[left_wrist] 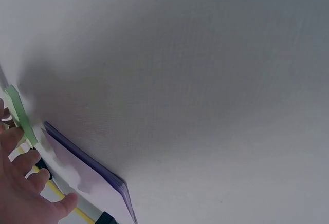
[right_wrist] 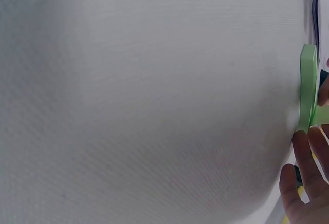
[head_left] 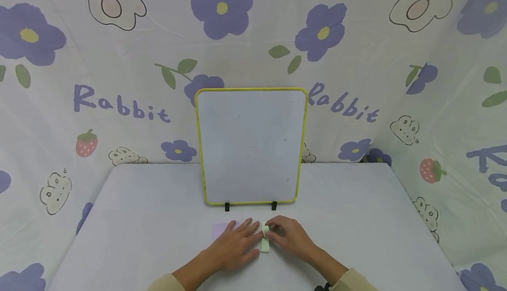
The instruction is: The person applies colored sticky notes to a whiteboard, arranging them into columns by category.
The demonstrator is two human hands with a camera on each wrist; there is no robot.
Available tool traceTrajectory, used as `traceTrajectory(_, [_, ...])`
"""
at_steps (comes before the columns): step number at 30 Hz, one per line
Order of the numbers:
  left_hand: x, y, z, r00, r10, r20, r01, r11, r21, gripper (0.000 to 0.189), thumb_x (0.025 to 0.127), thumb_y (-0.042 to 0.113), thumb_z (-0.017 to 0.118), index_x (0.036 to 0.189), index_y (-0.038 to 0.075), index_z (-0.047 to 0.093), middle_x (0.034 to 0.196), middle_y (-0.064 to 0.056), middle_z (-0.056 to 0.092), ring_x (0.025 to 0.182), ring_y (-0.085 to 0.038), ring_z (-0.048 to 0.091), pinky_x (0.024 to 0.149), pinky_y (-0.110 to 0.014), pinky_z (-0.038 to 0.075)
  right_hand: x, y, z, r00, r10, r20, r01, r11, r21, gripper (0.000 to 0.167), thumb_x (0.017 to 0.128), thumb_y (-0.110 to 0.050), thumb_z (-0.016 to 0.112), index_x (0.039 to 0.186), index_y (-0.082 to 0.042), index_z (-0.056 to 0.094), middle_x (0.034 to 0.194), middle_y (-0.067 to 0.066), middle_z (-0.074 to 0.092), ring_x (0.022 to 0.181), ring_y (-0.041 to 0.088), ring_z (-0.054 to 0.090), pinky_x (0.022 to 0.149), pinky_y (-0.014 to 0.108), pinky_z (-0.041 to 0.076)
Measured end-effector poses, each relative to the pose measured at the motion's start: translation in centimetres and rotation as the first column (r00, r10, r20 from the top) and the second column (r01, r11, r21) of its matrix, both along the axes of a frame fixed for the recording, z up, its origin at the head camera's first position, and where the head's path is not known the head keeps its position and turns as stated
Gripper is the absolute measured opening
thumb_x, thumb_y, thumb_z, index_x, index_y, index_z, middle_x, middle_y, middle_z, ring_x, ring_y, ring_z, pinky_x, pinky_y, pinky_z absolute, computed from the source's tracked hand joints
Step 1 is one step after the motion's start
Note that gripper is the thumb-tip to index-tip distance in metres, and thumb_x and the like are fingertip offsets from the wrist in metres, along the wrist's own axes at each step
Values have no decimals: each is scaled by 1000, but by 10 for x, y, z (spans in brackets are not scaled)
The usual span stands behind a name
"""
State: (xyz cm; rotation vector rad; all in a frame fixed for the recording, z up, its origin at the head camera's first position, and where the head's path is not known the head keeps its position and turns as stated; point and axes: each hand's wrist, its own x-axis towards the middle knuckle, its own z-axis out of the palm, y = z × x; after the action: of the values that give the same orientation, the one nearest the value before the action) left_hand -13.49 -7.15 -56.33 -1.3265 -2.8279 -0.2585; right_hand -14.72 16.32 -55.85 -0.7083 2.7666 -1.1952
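Though narrow, straight-edged green paper strip [head_left: 265, 245]

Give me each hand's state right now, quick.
Left hand: open, fingers spread, gripping nothing.
Right hand: closed on the green notes, pinched between thumb and finger.
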Motion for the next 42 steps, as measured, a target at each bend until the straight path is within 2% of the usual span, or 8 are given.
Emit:
traceTrajectory(3, [0, 3, 1, 1000, 1, -22, -1, 1000, -17, 47, 103, 42, 45, 143, 19, 54, 152, -6, 46, 142, -28, 40, 104, -59, 38, 1, 0, -1, 1000, 9, -14, -9, 1000, -15, 24, 90, -18, 74, 111, -6, 71, 104, 0, 71, 89, 15, 67, 81, 36, 52])
traceTrajectory(9, [2, 6, 8, 1000, 10, 6, -10, 998, -69, 49, 102, 43, 48, 145, 19, 52, 154, -3, 44, 142, -25, 40, 103, -58, 39, 2, -3, -2, 998, 5, -65, -6, 1000, -21, 25, 89, -13, 75, 112, -5, 70, 95, -2, 68, 79, 7, 62, 73, 31, 53])
traceTrajectory(13, [1, 6, 8, 1000, 14, 26, -12, 996, -88, 51, 102, 43, 48, 147, 20, 50, 156, -2, 42, 143, -24, 38, 102, -58, 39, 0, -6, -1, 1000, -9, -28, 7, 999, -42, 24, 90, -12, 73, 112, -4, 70, 87, -5, 70, 75, 3, 60, 68, 26, 51])
traceTrajectory(17, [0, 6, 4, 999, 15, 29, -13, 996, -91, 52, 101, 44, 49, 148, 20, 49, 156, -2, 42, 143, -23, 39, 102, -59, 39, -1, -8, 0, 998, -8, 65, 15, 995, -95, 25, 93, -15, 70, 114, -2, 69, 95, 1, 73, 80, 11, 67, 71, 26, 53])
traceTrajectory(20, [0, 7, 2, 998, 29, 63, -23, 996, -83, 54, 101, 44, 48, 150, 20, 47, 156, -1, 41, 143, -24, 39, 102, -59, 39, -2, -7, 1, 993, 3, 120, 14, 990, -138, 27, 94, -17, 69, 115, 0, 69, 102, 7, 73, 84, 18, 70, 72, 27, 55])
traceTrajectory(24, [1, 9, 4, 994, 41, 99, -35, 997, -63, 54, 102, 42, 48, 150, 18, 46, 156, -2, 41, 141, -27, 41, 103, -61, 38, -3, -6, 3, 987, -4, 158, 31, 985, -167, 26, 96, -16, 67, 114, 1, 70, 101, 8, 74, 82, 16, 70, 72, 26, 55])
traceTrajectory(33, [3, 11, 12, 988, 73, 133, -63, 995, -76, 51, 104, 42, 45, 151, 21, 45, 157, -1, 39, 140, -27, 42, 105, -59, 37, -6, -8, 3, 990, -63, 127, 87, 977, -196, 18, 94, -7, 65, 106, 1, 75, 101, 8, 75, 88, 13, 71, 75, 25, 56])
traceTrajectory(42, [3, 11, 9, 985, 82, 153, -70, 994, -82, 52, 104, 44, 44, 151, 22, 45, 158, 0, 38, 141, -25, 41, 105, -60, 36, -7, -14, 7, 987, -106, 123, 131, 968, -214, 18, 92, -3, 66, 107, 4, 74, 102, 11, 75, 90, 20, 72, 77, 24, 55])
